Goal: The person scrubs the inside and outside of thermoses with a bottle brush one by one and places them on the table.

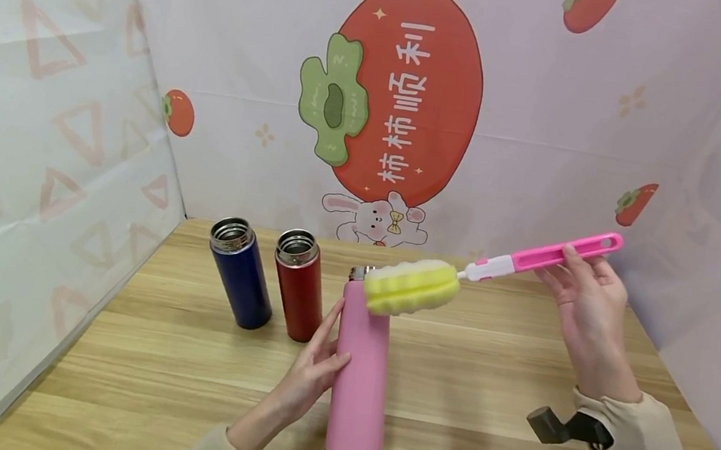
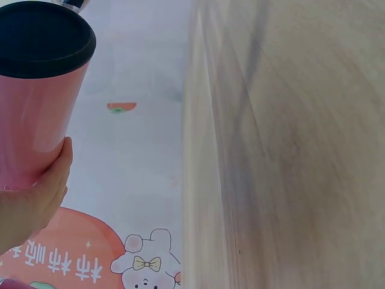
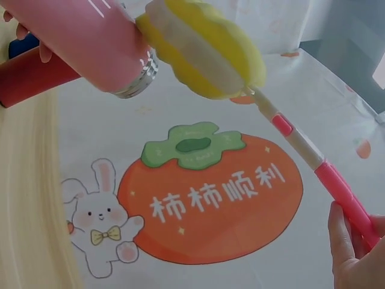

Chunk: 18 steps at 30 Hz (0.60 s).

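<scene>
My left hand (image 1: 311, 377) grips a pink thermos bottle (image 1: 360, 385) around its side. Its metal neck (image 3: 139, 81) is uncapped in the right wrist view, and its black base (image 2: 45, 39) faces the left wrist camera. My right hand (image 1: 592, 305) holds a bottle brush by its pink handle (image 1: 548, 257), fingers curled at the far part of it. The brush's yellow and white sponge head (image 1: 412, 287) points left and overlaps the bottle's upper end in the head view, outside the mouth.
A blue thermos bottle (image 1: 242, 278) and a red thermos bottle (image 1: 299, 289) stand uncapped on the wooden table (image 1: 175, 383), left of the pink one. A printed cloth (image 1: 524, 125) hangs behind the table, with more cloth at both sides.
</scene>
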{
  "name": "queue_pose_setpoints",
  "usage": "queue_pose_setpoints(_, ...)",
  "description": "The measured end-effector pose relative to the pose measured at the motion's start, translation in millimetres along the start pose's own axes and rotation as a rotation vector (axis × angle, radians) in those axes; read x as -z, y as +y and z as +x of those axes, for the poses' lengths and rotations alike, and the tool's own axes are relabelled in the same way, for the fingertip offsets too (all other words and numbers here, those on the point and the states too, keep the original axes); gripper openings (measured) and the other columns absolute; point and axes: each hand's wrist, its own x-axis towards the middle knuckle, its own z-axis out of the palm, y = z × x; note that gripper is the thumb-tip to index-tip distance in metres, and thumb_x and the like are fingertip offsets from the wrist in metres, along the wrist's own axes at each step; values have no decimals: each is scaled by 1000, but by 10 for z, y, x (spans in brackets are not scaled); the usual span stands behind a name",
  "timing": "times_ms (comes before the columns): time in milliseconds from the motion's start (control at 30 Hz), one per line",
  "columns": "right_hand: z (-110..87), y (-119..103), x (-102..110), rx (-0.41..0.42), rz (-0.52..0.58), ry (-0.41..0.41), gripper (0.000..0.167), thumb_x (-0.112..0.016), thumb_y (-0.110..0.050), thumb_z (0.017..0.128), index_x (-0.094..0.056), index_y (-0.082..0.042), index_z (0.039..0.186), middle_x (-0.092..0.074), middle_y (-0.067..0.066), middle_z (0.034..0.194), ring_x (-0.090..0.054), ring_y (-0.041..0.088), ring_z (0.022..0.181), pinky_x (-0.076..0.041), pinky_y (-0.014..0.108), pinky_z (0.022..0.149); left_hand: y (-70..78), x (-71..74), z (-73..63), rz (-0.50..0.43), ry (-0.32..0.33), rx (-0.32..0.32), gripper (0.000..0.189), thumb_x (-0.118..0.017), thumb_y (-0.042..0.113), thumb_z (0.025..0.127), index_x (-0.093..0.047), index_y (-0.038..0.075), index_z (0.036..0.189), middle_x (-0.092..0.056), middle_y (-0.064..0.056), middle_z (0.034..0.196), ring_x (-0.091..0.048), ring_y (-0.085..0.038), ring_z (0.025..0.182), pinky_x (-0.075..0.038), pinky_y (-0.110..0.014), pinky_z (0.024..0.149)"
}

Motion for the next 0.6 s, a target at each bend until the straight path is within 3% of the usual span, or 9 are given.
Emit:
queue_pose_setpoints(200,-18,31,29,-40,-20,-46,11,-55,2,83,-53,2,93,-62,12,85,-64,22,79,-49,32,75,24,-14,14,-9,8,0,70,-40,2,90,-4,32,142,-16,-18,142,-34,-28,123,-35,-41,94)
queue_pose_setpoints(600,-115,91,109,-152,-111,-113,9,-52,-1,87,-56,-2,94,-64,9,85,-64,18,81,-49,29,75,36,-24,34,-59,28,-30,71,-42,1,90,-3,31,142,-19,-22,139,-43,-18,114,-40,-34,89)
